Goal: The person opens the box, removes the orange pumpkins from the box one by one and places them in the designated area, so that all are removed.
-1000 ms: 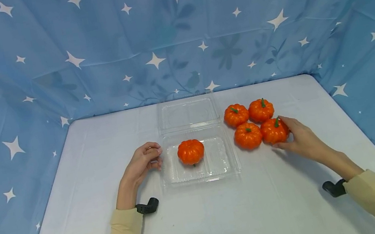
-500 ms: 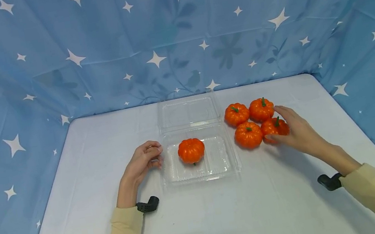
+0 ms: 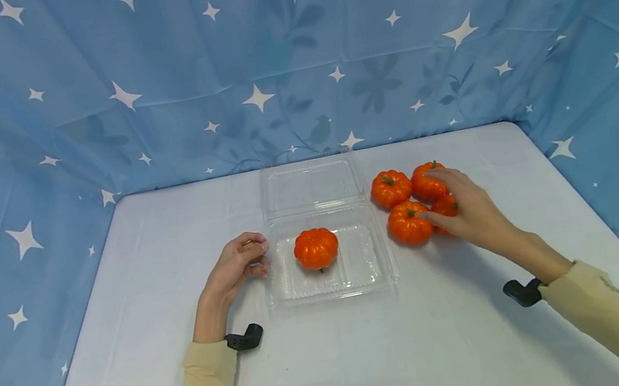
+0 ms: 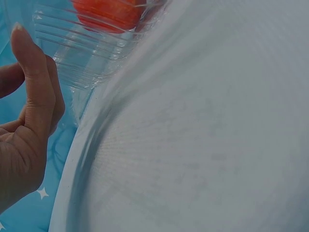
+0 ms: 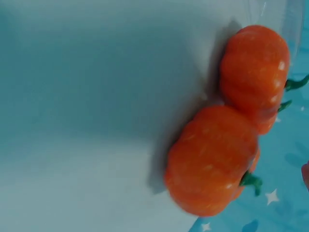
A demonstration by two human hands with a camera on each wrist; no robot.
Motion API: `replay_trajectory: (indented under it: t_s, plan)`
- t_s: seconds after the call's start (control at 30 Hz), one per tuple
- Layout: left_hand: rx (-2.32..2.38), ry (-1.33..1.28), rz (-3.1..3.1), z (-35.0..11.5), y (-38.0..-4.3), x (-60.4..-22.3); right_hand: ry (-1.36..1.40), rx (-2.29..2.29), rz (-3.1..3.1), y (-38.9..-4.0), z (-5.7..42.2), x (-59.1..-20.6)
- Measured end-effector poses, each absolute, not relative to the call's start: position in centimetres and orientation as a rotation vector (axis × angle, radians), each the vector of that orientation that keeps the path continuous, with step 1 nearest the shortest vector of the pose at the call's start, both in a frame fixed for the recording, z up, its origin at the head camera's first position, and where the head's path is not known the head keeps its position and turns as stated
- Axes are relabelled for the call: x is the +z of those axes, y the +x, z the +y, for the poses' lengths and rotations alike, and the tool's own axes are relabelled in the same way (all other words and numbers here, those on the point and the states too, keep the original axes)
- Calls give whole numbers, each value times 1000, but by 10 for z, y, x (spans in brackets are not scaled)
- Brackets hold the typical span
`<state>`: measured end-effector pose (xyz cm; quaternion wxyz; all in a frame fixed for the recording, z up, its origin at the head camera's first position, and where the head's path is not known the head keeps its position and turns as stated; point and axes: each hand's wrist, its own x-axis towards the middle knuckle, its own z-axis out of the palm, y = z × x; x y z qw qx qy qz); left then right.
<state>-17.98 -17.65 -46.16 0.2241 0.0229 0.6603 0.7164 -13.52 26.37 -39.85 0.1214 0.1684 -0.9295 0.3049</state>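
Observation:
My left hand point(image 3: 232, 273) is at the left edge of a clear plastic clamshell container point(image 3: 363, 276), fingers loosely bent; whether they touch its wall I cannot tell. Inside the container sits one small orange pumpkin point(image 3: 316, 249), stem toward me. My right hand point(image 3: 477, 211), thumb and fingers spread apart, hovers over a cluster of pumpkins. It partly covers the near-right pumpkin point(image 3: 445, 206) and the edge of the far-right pumpkin point(image 3: 426, 184). The thumb reaches to the near-left pumpkin point(image 3: 408, 225); contact is unclear. The far-left pumpkin point(image 3: 390, 189) is fully visible. In the right wrist view, pumpkins point(image 5: 212, 162) show green stems.
The container's clear lid point(image 3: 311, 187) lies folded back, away from me. A white cloth point(image 3: 338, 366) covers the table, and a blue curtain point(image 3: 172, 72) with white stars hangs behind and at the sides. Each wrist wears a black device point(image 3: 244, 338).
My right hand has let go of the near-right pumpkin, lifted, and shifted left over the cluster with its fingers spread. The left hand and the container have stayed put.

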Motion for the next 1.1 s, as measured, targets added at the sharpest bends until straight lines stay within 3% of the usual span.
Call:
replay_trajectory:
  t_s: [0.53,1.1]
  plan:
    - [1968,85,1819,-178,-180,-463,474,1311,-2860,-146,222,-374]
    - [1954,78,1833,-179,-180,-461,549,1451,-3112,-169,171,-365]
